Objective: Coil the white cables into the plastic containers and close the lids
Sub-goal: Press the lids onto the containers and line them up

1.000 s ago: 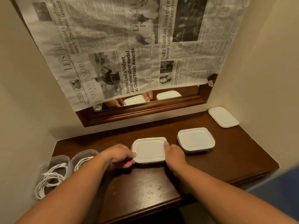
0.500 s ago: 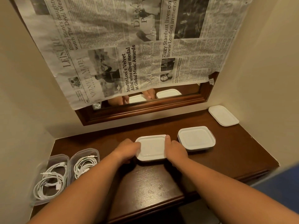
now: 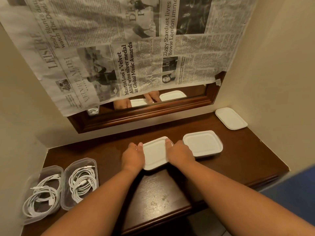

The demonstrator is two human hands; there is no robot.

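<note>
The container in the middle of the bench (image 3: 156,153) wears its lid, and I have both hands on it: left hand (image 3: 133,157) gripping the left edge and right hand (image 3: 180,153) the right edge, thumbs on top. I judge I'm seating this lid. Just beside it on the right, a second container (image 3: 202,143) is already closed. Well apart at the left end, two open containers (image 3: 81,161) (image 3: 51,169) hold coiled white cables (image 3: 81,183) (image 3: 40,200) but no lids, so roughly half remains. One loose lid (image 3: 231,118) lies in the far right corner; I can't tell whether it's a stack.
</note>
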